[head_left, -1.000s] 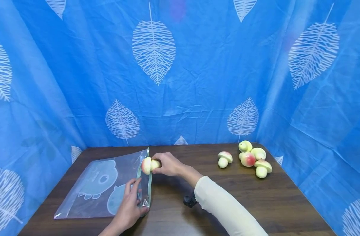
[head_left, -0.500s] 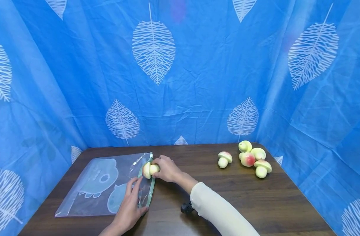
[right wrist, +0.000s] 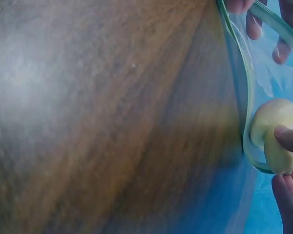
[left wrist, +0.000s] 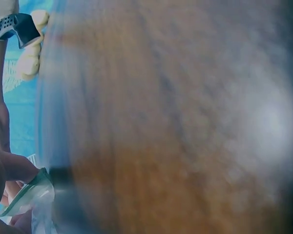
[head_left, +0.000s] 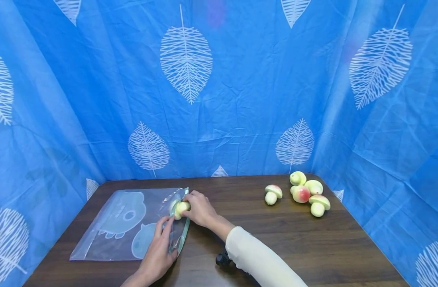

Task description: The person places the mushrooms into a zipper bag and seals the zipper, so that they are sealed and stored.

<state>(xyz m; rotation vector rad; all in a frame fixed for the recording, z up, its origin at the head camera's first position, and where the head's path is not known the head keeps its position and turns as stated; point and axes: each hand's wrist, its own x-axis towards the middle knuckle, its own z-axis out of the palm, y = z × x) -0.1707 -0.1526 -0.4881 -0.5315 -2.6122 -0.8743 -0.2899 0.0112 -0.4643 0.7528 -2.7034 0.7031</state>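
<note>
A clear zip bag point(head_left: 107, 239) with pale blue animal prints lies flat at the left of the table, its green-edged mouth point(right wrist: 248, 97) facing right and held apart. My left hand point(head_left: 157, 253) grips the bag at the mouth, thumb on the near rim and fingers on the upper layer. My right hand point(head_left: 200, 209) pinches a toy mushroom point(head_left: 182, 209) by its stem. The mushroom's cap point(right wrist: 278, 114) is inside the mouth, behind the clear film, and the stem points back to my right fingers.
On the right of the brown table point(head_left: 247, 239) lies a single toy mushroom point(head_left: 273, 194), with a cluster of several more mushrooms point(head_left: 300, 194) beyond it. Blue leaf-print cloth point(head_left: 240, 99) encloses the back and sides. A black device point(head_left: 223, 259) sits at my right wrist.
My right hand has moved slightly left, taking the mushroom from the bag's rim into its mouth. The bag's mouth has shifted a little to the right. The other mushrooms have stayed put.
</note>
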